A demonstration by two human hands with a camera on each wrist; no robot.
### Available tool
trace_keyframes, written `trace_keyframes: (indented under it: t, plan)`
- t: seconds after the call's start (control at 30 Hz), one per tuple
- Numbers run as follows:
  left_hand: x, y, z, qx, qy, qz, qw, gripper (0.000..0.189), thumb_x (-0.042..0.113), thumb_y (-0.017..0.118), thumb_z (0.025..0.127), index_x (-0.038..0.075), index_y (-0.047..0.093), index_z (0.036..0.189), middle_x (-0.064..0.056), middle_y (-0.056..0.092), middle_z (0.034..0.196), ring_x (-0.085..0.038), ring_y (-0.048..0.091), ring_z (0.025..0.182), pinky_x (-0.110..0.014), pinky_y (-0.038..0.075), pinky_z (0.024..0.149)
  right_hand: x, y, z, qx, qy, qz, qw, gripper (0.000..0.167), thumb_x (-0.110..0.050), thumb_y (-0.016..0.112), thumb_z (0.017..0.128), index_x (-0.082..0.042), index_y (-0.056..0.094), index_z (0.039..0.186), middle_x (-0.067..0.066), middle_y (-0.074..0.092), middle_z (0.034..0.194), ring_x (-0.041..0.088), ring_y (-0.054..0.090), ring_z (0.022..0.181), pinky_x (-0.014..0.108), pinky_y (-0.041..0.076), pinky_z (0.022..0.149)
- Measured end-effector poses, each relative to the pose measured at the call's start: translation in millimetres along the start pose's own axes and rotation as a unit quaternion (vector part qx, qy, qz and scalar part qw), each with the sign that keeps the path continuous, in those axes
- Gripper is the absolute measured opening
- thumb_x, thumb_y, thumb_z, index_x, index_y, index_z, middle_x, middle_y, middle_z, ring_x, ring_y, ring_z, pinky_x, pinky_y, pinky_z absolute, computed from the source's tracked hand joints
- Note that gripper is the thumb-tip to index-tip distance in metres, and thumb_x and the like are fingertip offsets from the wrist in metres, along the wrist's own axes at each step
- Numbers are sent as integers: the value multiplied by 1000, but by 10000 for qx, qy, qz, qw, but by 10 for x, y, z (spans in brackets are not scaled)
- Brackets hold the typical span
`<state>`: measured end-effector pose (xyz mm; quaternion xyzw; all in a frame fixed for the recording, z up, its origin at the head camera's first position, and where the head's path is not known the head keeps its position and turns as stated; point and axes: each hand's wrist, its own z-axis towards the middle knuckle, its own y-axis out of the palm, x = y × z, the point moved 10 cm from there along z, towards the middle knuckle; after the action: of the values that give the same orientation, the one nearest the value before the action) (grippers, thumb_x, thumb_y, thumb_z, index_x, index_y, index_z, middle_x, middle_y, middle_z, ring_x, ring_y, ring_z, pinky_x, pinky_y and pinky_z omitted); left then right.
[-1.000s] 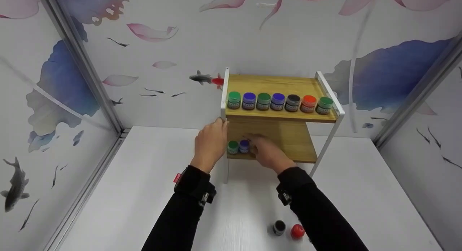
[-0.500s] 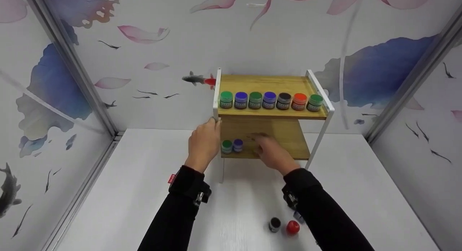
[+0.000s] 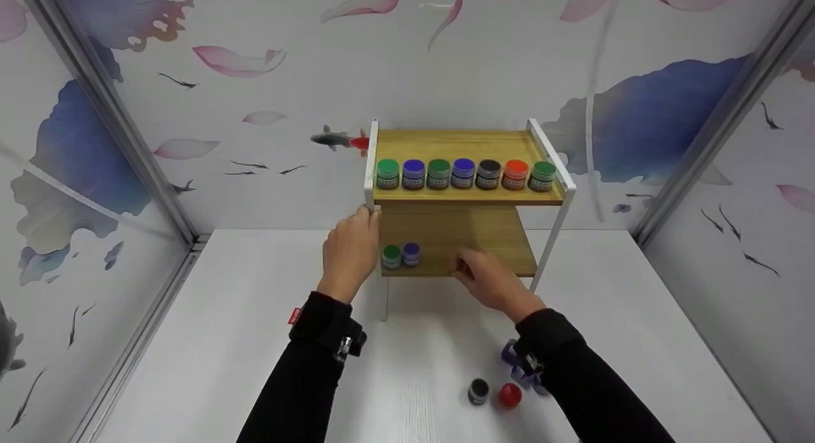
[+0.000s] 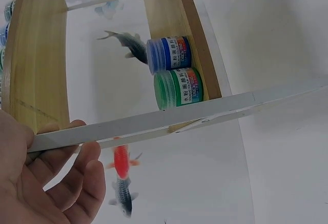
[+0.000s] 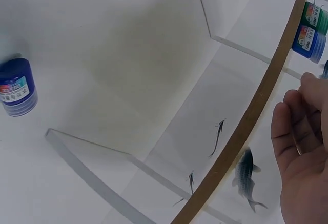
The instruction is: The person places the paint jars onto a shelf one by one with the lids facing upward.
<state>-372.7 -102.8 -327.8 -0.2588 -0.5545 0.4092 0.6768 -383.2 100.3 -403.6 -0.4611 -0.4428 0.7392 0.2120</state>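
My left hand (image 3: 349, 255) grips the left white post (image 4: 118, 125) of a two-tier wooden shelf (image 3: 452, 145), fingers around it just below the top board. On the lower board (image 3: 446, 223), a green-lidded paint jar (image 3: 391, 257) and a blue-lidded paint jar (image 3: 411, 254) stand side by side at the left front corner. My right hand (image 3: 489, 279) is at that board's front edge, to the right of the blue jar and apart from it. Its fingers (image 5: 281, 131) are loosely bent and hold nothing.
Several paint jars with green, blue, black and red lids line the top board's front, such as this black-lidded one (image 3: 488, 174). A black-lidded jar (image 3: 478, 391), a red-lidded jar (image 3: 510, 396) and some blue jars (image 3: 509, 352) are on the white table (image 3: 267, 366), partly under my right forearm.
My right hand has drawn away from the blue-lidded jar, back and right toward the board's front edge. My left hand stays on the post. The head view has shifted slightly.
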Motion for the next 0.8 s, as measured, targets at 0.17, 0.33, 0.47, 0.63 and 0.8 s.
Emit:
trace_keyframes:
  t: [0.17,0.33,0.47,0.63,0.8]
  plan:
    - [12,4,-9,-2,11,13,10000,37,35,36,107,9,56,92,-2,50,71,-19,51,65,-31,36,54,83,61,-122,-111,-82,101,9999,8,-8,65,92,-12,59,93,0,60,84,11,56,78,29,50,71]
    - [1,10,-12,5,-31,-45,10000,37,36,35,107,9,56,92,-3,54,74,-20,53,68,-32,38,56,170,133,-256,-228,-151,82,9996,9,-10,67,91,-14,60,90,-3,61,82,9,57,76,26,50,68]
    - [-14,17,-17,28,-35,-110,9999,37,36,35,107,10,56,90,-3,56,74,-20,54,68,-31,38,56,229,212,-360,-418,-202,-9,9989,7,-10,67,92,-15,62,89,-5,61,83,8,56,76,25,49,69]
    - [-20,13,-7,62,-25,-160,9999,38,35,35,106,9,56,88,-3,55,74,-21,55,68,-32,39,57,302,324,-484,-798,-155,-131,9966,4,-12,64,93,-14,66,92,-6,63,83,7,55,76,25,49,70]
    - [-14,-2,-11,46,1,-203,9998,38,35,35,107,9,56,90,-4,56,75,-21,55,69,-33,39,58,362,510,-631,-1333,90,-243,9907,5,-17,65,93,-13,69,94,-5,66,85,9,57,77,28,50,70]
